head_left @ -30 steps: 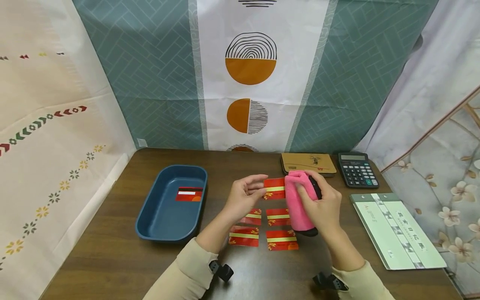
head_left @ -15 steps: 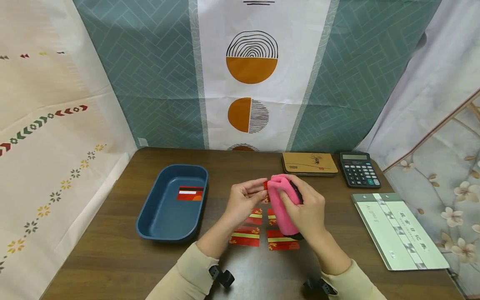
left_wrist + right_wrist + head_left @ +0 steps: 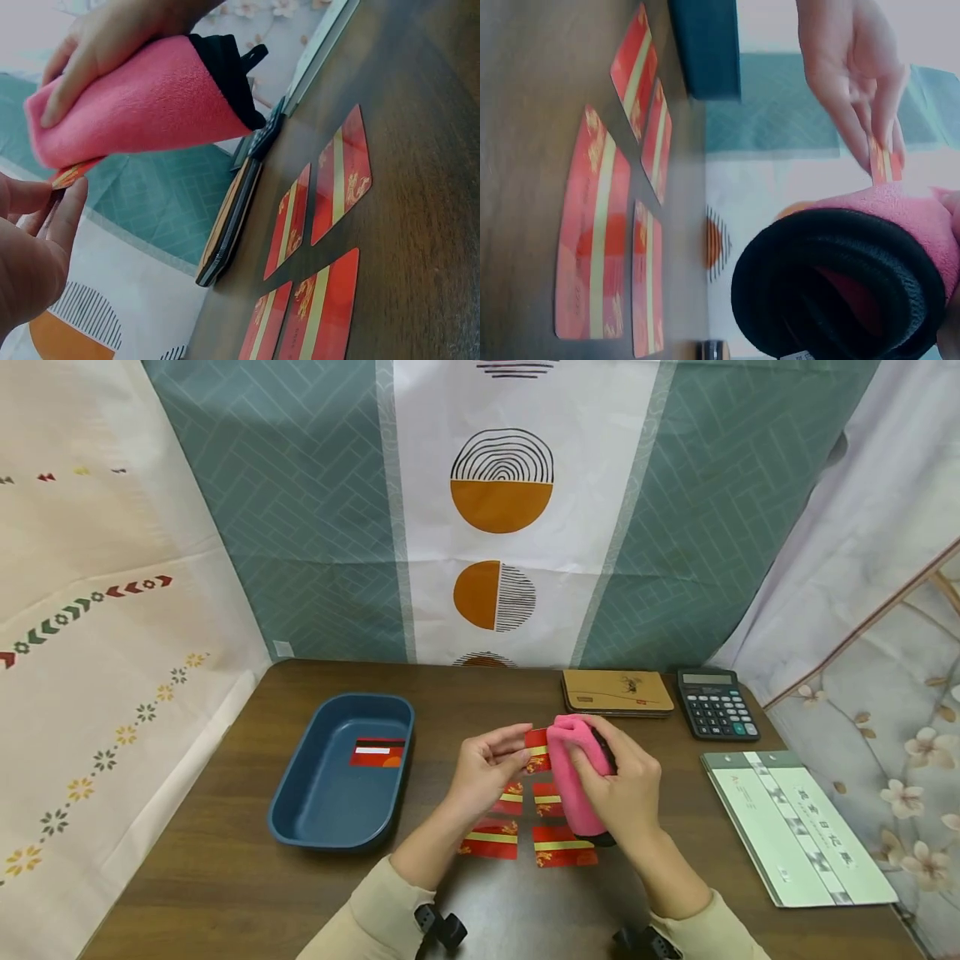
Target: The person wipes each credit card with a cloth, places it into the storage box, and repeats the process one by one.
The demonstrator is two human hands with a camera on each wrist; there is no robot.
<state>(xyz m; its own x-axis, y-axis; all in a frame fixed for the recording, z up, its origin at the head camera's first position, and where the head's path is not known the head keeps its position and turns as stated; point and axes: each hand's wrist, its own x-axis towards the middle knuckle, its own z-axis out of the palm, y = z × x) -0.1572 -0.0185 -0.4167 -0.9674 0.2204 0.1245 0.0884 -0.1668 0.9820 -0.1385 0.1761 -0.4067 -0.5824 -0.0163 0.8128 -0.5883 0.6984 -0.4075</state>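
My left hand pinches a red card with a yellow stripe by its left end, above the table. Folded over the card's other end is a pink cloth with black edging, gripped by my right hand. That covered end of the card is hidden inside the fold. Below my hands several similar red cards lie flat in two columns, partly covered by hand and cloth in the head view. The right wrist view shows the black underside of the rolled cloth.
A blue tray stands at left with one red card in it. At the back right are a tan notebook and a black calculator. A pale green notebook lies at the right edge of the brown table.
My right hand has slid the cloth left along the card, almost to my left fingers, then a little back right. More of the card shows now than half a second ago.
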